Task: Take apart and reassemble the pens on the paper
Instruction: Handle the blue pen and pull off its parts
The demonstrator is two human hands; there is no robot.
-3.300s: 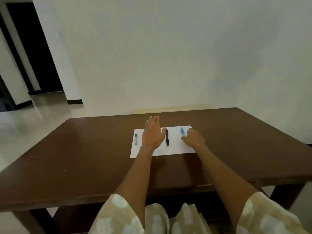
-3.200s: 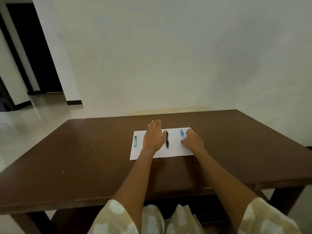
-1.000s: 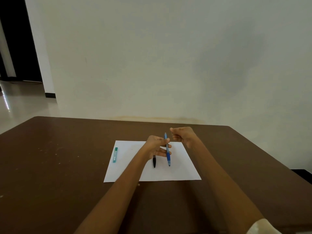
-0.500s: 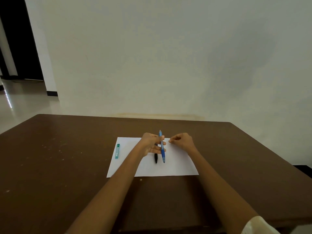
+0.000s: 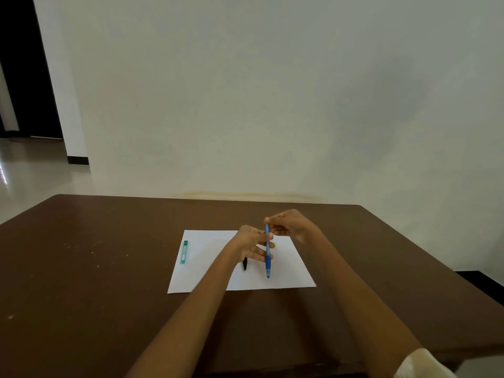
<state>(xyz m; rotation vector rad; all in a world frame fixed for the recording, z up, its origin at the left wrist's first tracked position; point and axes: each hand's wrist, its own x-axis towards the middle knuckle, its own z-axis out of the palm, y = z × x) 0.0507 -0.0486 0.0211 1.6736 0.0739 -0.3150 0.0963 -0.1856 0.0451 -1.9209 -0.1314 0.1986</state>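
The blue pen (image 5: 267, 252) is held above the white paper (image 5: 289, 268) on the brown counter (image 5: 109, 268), nearly upright in the view, its darker end toward the person. The left hand (image 5: 252, 245) is curled round the barrel at mid-length, and the top end is pinched by the fingertips of the right hand (image 5: 290, 225). The black pen (image 5: 245, 264) is seen lying on the paper, mostly hidden under the left hand; a small teal case (image 5: 184, 251) lies near the paper's left edge.

The step in hand is judged to be the loosening of the blue pen's upper part. The barrel should be kept still by the left grip while the top is turned or pulled by the right, straight along the pen's axis. The work is best kept over the paper, so that a spring or refill, if released, is caught there. Whether the top unscrews or pulls off cannot be told.
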